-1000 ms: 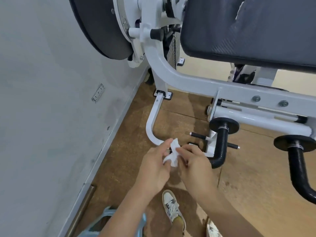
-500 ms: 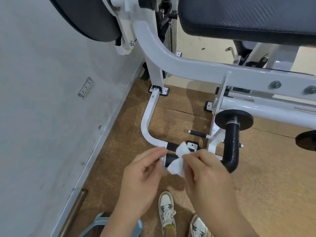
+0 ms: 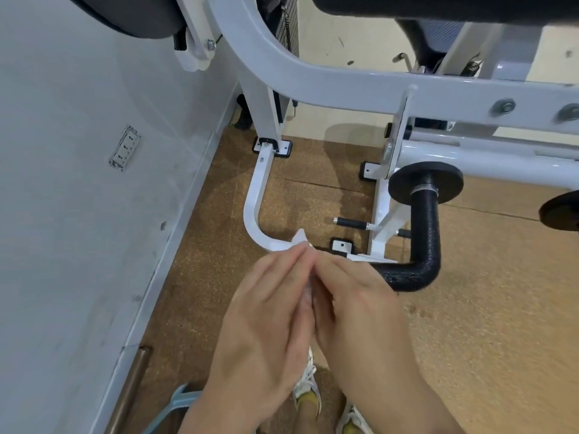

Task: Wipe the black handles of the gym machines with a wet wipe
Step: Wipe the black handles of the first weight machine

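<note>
Just beside the black handle, left hand and right hand pinch the wet wipe, readying it; next, wrap the handle.

The machine frame was white, its curved handle black with a pebbled texture. The wipe was white. The floor was speckled brown cork, the wall pale grey, and the shoes white over yellow socks.
</note>
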A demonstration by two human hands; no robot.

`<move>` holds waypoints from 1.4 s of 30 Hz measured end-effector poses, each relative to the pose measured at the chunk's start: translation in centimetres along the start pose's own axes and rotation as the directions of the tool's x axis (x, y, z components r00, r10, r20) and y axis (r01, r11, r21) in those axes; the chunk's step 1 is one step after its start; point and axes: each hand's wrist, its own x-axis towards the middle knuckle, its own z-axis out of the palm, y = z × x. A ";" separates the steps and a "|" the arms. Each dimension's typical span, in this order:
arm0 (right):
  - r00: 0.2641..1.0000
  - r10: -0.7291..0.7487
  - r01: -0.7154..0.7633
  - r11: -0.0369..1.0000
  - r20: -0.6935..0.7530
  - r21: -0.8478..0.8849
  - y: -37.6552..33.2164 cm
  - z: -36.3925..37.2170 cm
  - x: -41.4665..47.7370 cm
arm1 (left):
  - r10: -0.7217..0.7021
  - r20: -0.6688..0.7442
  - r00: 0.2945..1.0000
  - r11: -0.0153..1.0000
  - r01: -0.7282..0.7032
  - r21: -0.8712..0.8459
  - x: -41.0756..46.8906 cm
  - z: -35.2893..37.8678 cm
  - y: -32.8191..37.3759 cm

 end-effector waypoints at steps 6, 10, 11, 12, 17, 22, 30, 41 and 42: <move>0.982 0.117 -0.071 0.958 -0.151 0.278 0.8 -0.4 -3.5 | 0.063 0.278 0.958 0.904 -0.173 0.390 2.7 -1.2 -0.9; 0.947 0.212 -0.123 0.934 -0.242 0.337 2.1 -0.8 -4.2 | 0.010 0.499 0.866 0.989 -0.083 0.124 5.9 -1.9 -2.3; 0.945 0.215 -0.125 0.934 -0.247 0.334 2.3 -1.0 -4.3 | 0.036 0.502 0.864 0.989 -0.101 0.104 5.9 -1.7 -2.3; 0.945 0.212 -0.121 0.935 -0.250 0.335 2.5 -1.1 -4.3 | 0.072 0.477 0.876 0.974 -0.164 0.154 5.5 -1.5 -2.3; 0.957 0.169 -0.086 0.943 -0.237 0.321 2.7 -1.3 -4.6 | 0.295 0.326 0.898 0.889 -0.383 0.252 -0.1 0.2 -2.5; 0.968 0.128 -0.076 0.970 -0.218 0.229 2.3 -0.7 -4.2 | 0.261 0.168 0.951 0.900 -0.302 0.314 1.9 0.4 -2.2; 0.960 0.076 -0.037 0.988 -0.268 0.149 2.2 -0.8 -4.3 | 0.252 0.175 0.952 0.877 -0.301 0.375 2.2 0.8 -1.4; 0.992 0.058 -0.046 0.994 -0.114 0.099 0.9 0.8 -1.3 | 0.057 0.230 0.971 0.978 -0.100 0.181 1.9 -0.8 -1.5; 0.992 0.020 -0.011 0.998 -0.125 0.069 1.3 0.3 -1.2 | 0.029 0.209 0.977 0.992 -0.053 0.113 1.7 -1.0 -1.2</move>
